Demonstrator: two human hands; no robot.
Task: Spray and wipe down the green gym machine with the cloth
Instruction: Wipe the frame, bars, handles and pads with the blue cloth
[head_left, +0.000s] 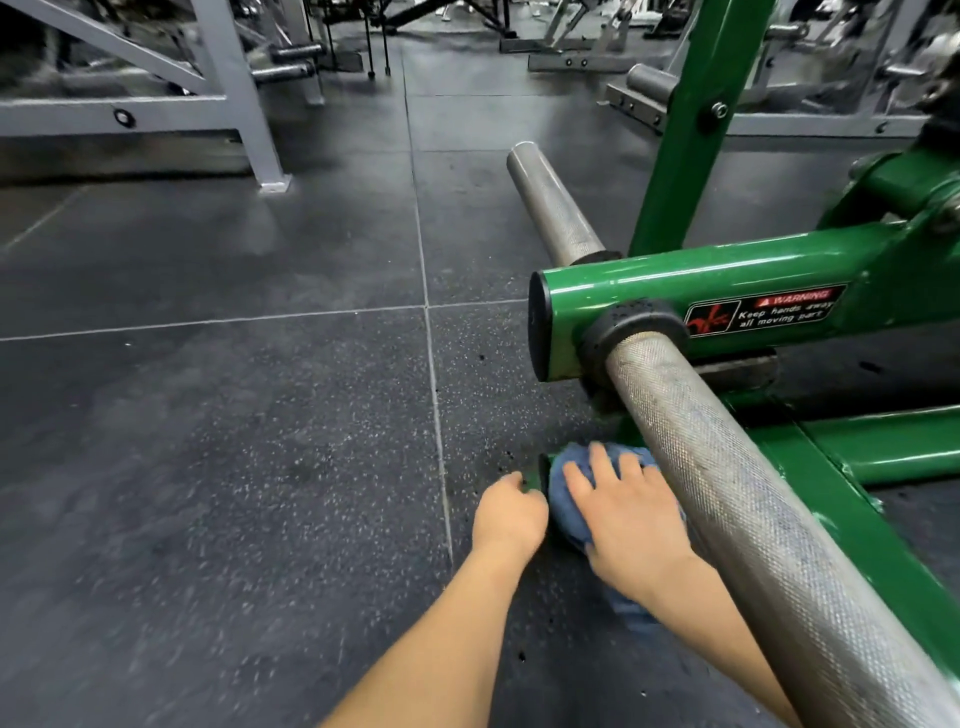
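Head view: right hand (626, 512) presses flat-fingered on soft blue cloth (566, 499) over the glossy green machine (727, 291)'s low tube; left hand (509, 512) curls beside it, grip unclear.

Sticker (763, 312) on side of green bar (717, 291), right of scene. Red strip on top, white word: "WARNING", small triangle sign before it. Under it, white words on black: "Keep hands away all moving part". Red squiggle logo at sticker's left end, can't read it.
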